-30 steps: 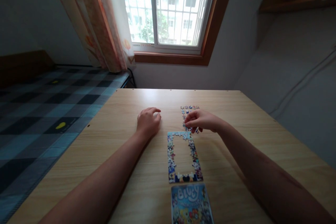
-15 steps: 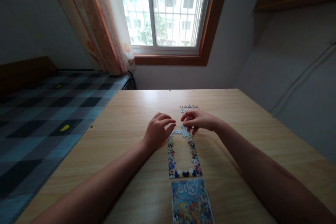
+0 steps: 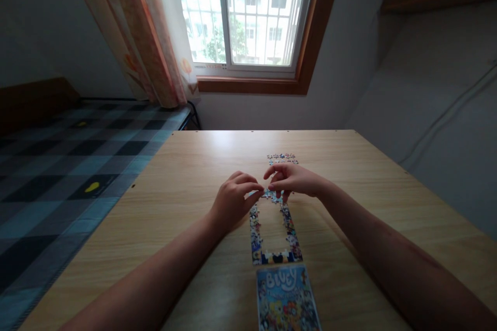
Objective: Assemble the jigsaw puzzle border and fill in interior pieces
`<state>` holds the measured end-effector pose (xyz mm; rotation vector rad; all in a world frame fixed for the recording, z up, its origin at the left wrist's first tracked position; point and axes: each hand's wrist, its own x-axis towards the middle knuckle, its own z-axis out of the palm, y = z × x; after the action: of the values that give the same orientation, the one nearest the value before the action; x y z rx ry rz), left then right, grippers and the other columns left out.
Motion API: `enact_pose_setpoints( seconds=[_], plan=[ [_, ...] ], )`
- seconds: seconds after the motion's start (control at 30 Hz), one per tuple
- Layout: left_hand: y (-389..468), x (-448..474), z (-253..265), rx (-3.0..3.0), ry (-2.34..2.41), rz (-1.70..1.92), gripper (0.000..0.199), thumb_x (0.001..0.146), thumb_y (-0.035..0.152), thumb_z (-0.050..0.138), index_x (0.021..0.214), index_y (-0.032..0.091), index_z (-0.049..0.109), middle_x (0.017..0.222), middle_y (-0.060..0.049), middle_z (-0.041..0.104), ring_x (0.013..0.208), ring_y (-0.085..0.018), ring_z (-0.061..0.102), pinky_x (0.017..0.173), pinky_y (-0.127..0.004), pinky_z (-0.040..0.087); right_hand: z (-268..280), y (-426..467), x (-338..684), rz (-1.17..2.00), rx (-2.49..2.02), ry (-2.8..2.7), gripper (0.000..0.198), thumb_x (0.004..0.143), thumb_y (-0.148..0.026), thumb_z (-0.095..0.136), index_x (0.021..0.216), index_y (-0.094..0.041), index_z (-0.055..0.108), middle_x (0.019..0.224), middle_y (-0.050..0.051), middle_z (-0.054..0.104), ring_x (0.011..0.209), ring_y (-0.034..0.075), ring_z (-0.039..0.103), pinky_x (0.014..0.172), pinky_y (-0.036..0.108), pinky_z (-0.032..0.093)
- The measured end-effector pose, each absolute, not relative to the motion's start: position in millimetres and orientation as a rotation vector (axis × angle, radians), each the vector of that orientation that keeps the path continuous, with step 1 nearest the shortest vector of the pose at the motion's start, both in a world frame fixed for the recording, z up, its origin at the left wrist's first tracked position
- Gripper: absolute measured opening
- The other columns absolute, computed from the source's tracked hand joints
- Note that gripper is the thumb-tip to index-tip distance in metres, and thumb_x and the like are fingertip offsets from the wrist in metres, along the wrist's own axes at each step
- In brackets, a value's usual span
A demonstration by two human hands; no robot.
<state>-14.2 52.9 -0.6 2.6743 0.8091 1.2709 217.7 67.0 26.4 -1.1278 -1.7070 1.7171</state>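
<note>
Both hands, left hand (image 3: 233, 201) and right hand (image 3: 292, 178), hide the puzzle frame (image 3: 274, 232)'s far edge.

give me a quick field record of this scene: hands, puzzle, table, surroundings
left hand: left hand at the far left corner of the puzzle frame, fingertips on its edge
right hand: right hand over the far edge of the frame, fingers curled down; any piece in its grip cannot be told
puzzle frame: puzzle frame, border assembled, middle open
loose pieces: loose pieces beyond the hands
reference card: reference card nearest the camera
table: wooden table
surroundings: window, curtain, checked bed
</note>
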Motion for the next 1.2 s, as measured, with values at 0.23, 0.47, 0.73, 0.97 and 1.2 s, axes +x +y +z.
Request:
enact_pose_setpoints(
  seconds=[0.23, 0.47, 0.73, 0.97, 1.2],
  plan=[
    [51.5, -13.5, 0.8, 2.693, 0.838, 1.257, 0.011, 0.092, 0.025, 0.068, 0.086, 0.020, 0.075, 0.087, -0.003, 0.074, 0.082, -0.018, 0.063, 0.076, -0.033, 0.053, 31.0, 70.6, 222.1, 1.326, -1.193, -1.755, 0.029, 0.085, -0.033, 0.073, 0.110, -0.020, 0.069, 0.079, 0.003, 0.068, 0.061, 0.012, 0.061, 0.041, 0.020, 0.044],
    [52.5, -12.2, -1.0, 2.701, 0.898, 1.173, 0.012, 0.093, 0.025, 0.067, 0.085, 0.020, 0.075, 0.087, -0.004, 0.074, 0.083, -0.019, 0.063, 0.077, -0.035, 0.053, 48.9, 51.2, 237.5, 0.550, -1.181, -1.902, 0.017, 0.090, -0.032, 0.067, 0.092, -0.019, 0.078, 0.080, 0.005, 0.075, 0.063, 0.012, 0.059, 0.056, 0.028, 0.046],
    [45.0, -7.9, -1.5, 2.753, 0.974, 1.008, 0.013, 0.093, 0.024, 0.065, 0.086, 0.020, 0.076, 0.089, -0.005, 0.075, 0.086, -0.021, 0.062, 0.079, -0.038, 0.054, 3.2, 24.2, 238.1, 0.239, -1.032, -2.127, 0.015, 0.093, -0.019, 0.063, 0.094, -0.021, 0.077, 0.092, 0.007, 0.077, 0.085, 0.019, 0.068, 0.078, 0.036, 0.053],
    [41.8, -6.3, -0.8, 2.766, 1.076, 0.843, 0.013, 0.089, 0.019, 0.066, 0.081, 0.021, 0.076, 0.087, -0.003, 0.075, 0.084, -0.022, 0.062, 0.078, -0.038, 0.054, -4.9, 24.0, 233.7, 0.169, -0.932, -2.157, 0.015, 0.092, -0.017, 0.063, 0.094, -0.021, 0.076, 0.092, 0.006, 0.077, 0.088, 0.021, 0.067, 0.083, 0.039, 0.053],
    [41.5, -6.1, 0.3, 2.760, 1.105, 0.755, 0.016, 0.090, 0.023, 0.064, 0.082, 0.022, 0.077, 0.087, -0.004, 0.075, 0.084, -0.022, 0.063, 0.078, -0.038, 0.055, -10.3, 22.7, 232.1, 0.167, -0.871, -2.262, 0.016, 0.093, -0.018, 0.061, 0.095, -0.022, 0.076, 0.097, 0.006, 0.077, 0.089, 0.021, 0.064, 0.084, 0.040, 0.052]
  ],
)
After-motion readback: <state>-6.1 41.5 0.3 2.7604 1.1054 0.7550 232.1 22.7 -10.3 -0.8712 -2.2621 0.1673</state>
